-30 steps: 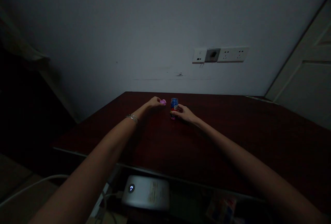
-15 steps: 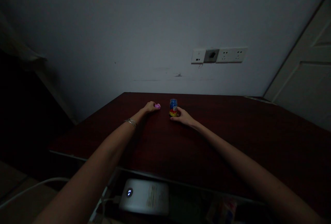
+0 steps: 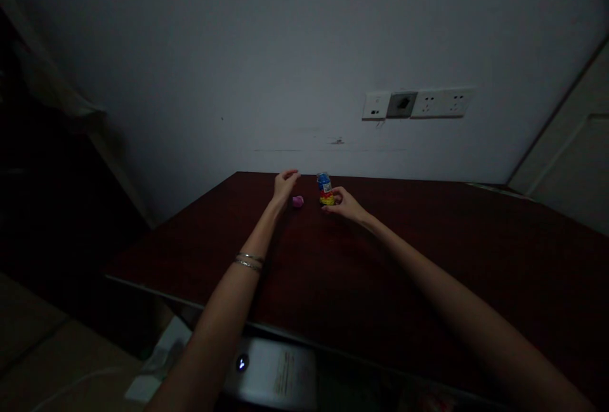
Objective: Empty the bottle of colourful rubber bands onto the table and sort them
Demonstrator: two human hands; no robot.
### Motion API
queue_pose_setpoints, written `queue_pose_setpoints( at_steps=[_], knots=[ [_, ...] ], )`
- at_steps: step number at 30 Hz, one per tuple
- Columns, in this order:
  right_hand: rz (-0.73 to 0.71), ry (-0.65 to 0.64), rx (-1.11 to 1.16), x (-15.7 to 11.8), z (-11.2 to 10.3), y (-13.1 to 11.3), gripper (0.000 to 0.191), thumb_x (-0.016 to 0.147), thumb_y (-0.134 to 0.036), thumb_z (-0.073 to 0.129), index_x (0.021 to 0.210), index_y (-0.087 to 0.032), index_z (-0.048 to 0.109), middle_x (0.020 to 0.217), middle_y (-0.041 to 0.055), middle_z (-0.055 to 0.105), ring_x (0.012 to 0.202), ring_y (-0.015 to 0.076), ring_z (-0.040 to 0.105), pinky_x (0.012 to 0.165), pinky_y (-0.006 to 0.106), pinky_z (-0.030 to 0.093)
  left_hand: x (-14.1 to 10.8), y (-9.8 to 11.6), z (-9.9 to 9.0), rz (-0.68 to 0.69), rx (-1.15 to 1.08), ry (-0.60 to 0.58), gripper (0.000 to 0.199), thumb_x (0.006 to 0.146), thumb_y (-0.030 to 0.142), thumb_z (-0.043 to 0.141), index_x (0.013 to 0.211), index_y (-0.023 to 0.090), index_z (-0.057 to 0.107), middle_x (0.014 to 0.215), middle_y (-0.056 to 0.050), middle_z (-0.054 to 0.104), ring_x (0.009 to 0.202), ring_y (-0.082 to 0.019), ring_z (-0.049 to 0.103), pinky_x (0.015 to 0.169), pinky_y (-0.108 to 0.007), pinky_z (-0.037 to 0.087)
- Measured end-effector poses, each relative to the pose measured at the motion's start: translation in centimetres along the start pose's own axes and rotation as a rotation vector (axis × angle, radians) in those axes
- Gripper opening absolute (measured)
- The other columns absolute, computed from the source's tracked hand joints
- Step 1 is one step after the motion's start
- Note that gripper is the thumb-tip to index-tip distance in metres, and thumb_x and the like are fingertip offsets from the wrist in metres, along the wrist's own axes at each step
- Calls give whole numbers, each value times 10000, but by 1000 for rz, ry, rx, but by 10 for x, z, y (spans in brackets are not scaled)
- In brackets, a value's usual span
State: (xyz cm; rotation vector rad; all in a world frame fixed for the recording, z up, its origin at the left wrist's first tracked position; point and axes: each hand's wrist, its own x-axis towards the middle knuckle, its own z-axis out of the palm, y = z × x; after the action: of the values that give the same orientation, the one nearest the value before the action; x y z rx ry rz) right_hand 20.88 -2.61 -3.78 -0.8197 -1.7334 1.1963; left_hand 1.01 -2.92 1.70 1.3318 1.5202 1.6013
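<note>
My right hand (image 3: 349, 206) is closed around the lower part of a small jar (image 3: 324, 185). The jar is clear-looking, with blue, red and yellow colours and a white label, and it tilts to the left. Its base is partly behind my fingers, so whether it touches the table cannot be made out. To the left, my left hand (image 3: 285, 185) is raised with its fingers stretched out to the right and nothing in them. A small pink-purple object (image 3: 297, 201) lies on the table just below that hand, its kind unclear.
The dark red tabletop (image 3: 304, 259) meets a pale wall (image 3: 295, 69) with a row of sockets (image 3: 419, 104). Below the front edge sits a white box-like device (image 3: 271, 371) with a lit round display. A pale door (image 3: 580, 158) stands at the right.
My left hand has let go of the pink-purple object and risen above it. The jar in my right hand has gone from upright to tilted left. The view has shifted slightly.
</note>
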Motion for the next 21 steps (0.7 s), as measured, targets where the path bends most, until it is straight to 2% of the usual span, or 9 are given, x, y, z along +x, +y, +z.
queue_pose_setpoints(
  at_steps=[3,5,8,11,16,21],
  knots=[
    [-59,-30,-72,11,-9,-14,524,510,-241,752,933,-199,446,774,-17,596,687,141,583,639,297,498,-14,18,1,-45,-216,-167,246,730,319,603,902,146,625,902,-75,644,668,-102,589,570,-196,456],
    [-71,-55,-115,16,-15,-25,519,508,-240,758,949,-192,489,736,-27,587,644,128,562,587,270,488,-24,25,2,-85,-309,-219,229,719,316,617,872,145,623,860,-70,645,665,-111,600,574,-216,478],
    [-37,-93,-109,21,-20,-37,520,540,-273,759,1008,-195,546,756,-17,592,610,116,543,534,254,489,-33,27,7,-116,-371,-90,192,730,288,600,852,140,613,772,-41,631,625,-96,590,603,-239,506],
    [17,-77,26,24,-21,-41,518,577,-296,750,1053,-213,564,899,26,606,694,140,576,576,289,532,-36,24,9,-165,-401,13,158,745,242,569,842,123,603,691,-26,612,571,-89,581,614,-258,521],
    [51,30,154,26,-18,-41,472,633,-292,718,1064,-215,543,1031,70,587,791,170,595,591,300,554,-39,14,-5,-235,-337,-59,72,737,130,552,787,96,591,672,-51,619,595,-114,608,617,-264,529],
    [53,3,75,25,-12,-41,497,637,-254,710,1098,-188,534,1046,94,588,765,180,599,600,323,551,-44,2,-29,-260,-277,-176,29,725,107,591,753,101,587,681,-66,641,635,-127,633,641,-257,534]
  ],
)
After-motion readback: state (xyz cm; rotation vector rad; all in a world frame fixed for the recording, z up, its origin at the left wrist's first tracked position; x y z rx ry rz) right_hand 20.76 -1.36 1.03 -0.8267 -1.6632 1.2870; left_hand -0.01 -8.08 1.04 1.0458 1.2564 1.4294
